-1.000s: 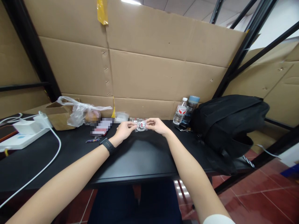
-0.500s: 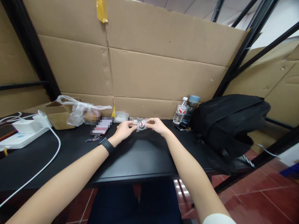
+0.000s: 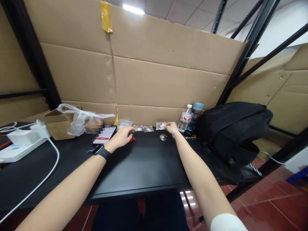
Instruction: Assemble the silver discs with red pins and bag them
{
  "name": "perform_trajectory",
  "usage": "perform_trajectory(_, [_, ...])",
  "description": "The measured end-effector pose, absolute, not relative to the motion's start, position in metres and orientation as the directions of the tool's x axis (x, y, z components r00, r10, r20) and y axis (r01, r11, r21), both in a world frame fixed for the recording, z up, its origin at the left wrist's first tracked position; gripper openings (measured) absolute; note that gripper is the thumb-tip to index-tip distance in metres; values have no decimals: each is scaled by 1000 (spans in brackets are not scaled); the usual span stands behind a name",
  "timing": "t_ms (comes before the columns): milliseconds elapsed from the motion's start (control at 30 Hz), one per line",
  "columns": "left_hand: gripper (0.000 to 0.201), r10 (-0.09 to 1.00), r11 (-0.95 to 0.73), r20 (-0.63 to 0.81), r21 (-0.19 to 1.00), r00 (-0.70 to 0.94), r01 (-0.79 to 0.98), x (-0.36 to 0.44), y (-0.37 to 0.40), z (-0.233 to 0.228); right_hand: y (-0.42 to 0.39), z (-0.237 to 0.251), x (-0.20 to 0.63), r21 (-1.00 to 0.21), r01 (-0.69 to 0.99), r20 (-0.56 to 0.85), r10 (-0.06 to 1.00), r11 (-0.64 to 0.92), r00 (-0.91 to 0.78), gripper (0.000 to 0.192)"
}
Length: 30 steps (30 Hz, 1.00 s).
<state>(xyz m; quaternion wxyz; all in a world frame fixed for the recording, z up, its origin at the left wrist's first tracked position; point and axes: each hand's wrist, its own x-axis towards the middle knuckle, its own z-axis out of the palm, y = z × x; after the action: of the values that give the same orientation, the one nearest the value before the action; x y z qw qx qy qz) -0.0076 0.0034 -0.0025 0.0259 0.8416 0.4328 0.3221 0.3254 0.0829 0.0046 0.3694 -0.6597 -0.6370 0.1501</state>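
My left hand (image 3: 122,134) rests on the black table (image 3: 144,163) with its fingers loosely curled, holding nothing. A small red piece (image 3: 132,139) lies right at its fingertips. My right hand (image 3: 172,127) reaches to the back of the table and pinches the edge of a small clear packet (image 3: 160,125) with red contents. A small round silvery part (image 3: 163,137) lies loose on the table just in front of my right hand. Two more small clear packets (image 3: 143,128) sit between my hands by the cardboard wall.
A phone (image 3: 104,136) and a plastic bag (image 3: 83,119) on a cardboard box lie at the left. A white power strip (image 3: 16,148) with a charger and cable is at the far left. Two bottles (image 3: 190,117) and a black backpack (image 3: 234,130) stand to the right.
My hands held one clear packet between them and have now parted. The left dropped to the table by the red piece, and the right moved back to another packet. A round part now lies loose.
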Motion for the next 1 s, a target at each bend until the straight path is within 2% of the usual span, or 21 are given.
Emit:
perform_trajectory(200, [31,756,-626,474,324,452,709,-23,10,-4,112,-18,331,-590,807,218,960,-14,176,10])
perform_trajectory(300, [22,750,-627,456,255,480,736,-22,9,-7,121,-21,322,-560,828,216,959,-34,185,17])
perform_trajectory(433, [19,759,-593,446,172,475,787,-17,8,-14,119,-13,314,-508,860,225,957,-42,180,27])
perform_trajectory(500, [19,773,-570,451,183,446,801,-15,9,-17,113,-7,314,-441,898,272,953,-2,136,29])
perform_trajectory(600, [27,793,-540,446,196,416,819,-14,10,-20,98,3,319,-324,929,276,957,177,-86,28])
perform_trajectory(667, [28,801,-523,439,182,407,832,-14,11,-21,87,7,325,-324,897,156,952,300,-262,30])
perform_trajectory(733, [26,805,-512,435,168,403,842,-14,11,-22,76,8,332,-369,860,28,929,353,-370,45])
perform_trajectory(800, [24,807,-503,439,159,395,850,-13,11,-22,65,6,337,-384,845,-9,914,372,-406,60])
perform_trajectory(1000, [21,794,-479,483,121,370,870,-11,7,-21,51,1,343,-388,820,104,904,420,-414,46])
